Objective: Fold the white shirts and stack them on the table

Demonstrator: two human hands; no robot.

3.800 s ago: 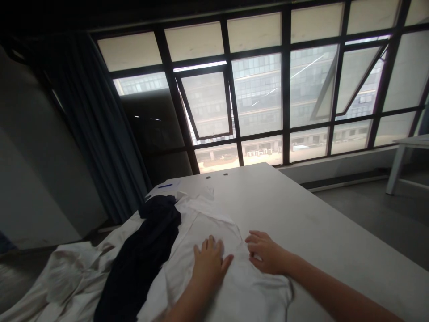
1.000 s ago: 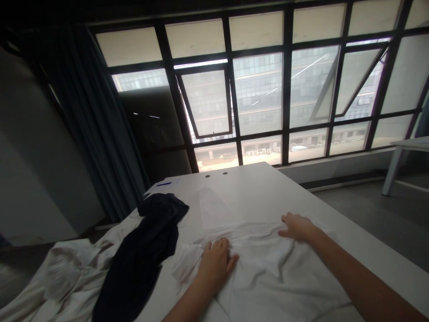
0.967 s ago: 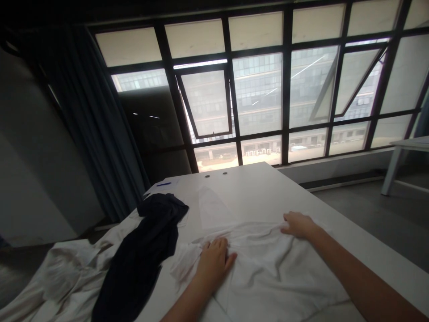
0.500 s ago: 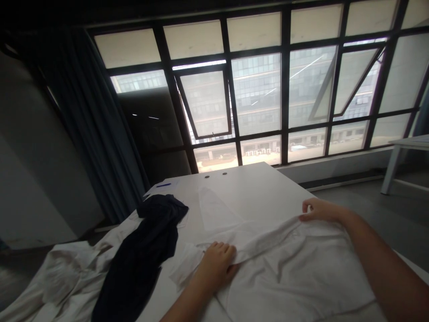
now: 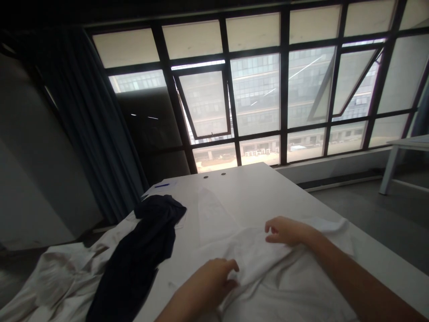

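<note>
A white shirt (image 5: 281, 286) is lying bunched in soft folds on a white table (image 5: 241, 192), directly in front of the person. The right hand (image 5: 288, 232) is resting on its upper part, fingers loosely spread and slightly curled, apparently holding nothing. The left hand (image 5: 209, 279) is curving over a fold nearer the body, fingers bent; whether they are pinching cloth, I cannot tell. A dark navy garment (image 5: 134, 255) is lying just beside the shirt, a crumpled pale cloth (image 5: 56, 277) is spilling over the table's edge, and a blue pen (image 5: 161, 185) is lying near the far end.
</note>
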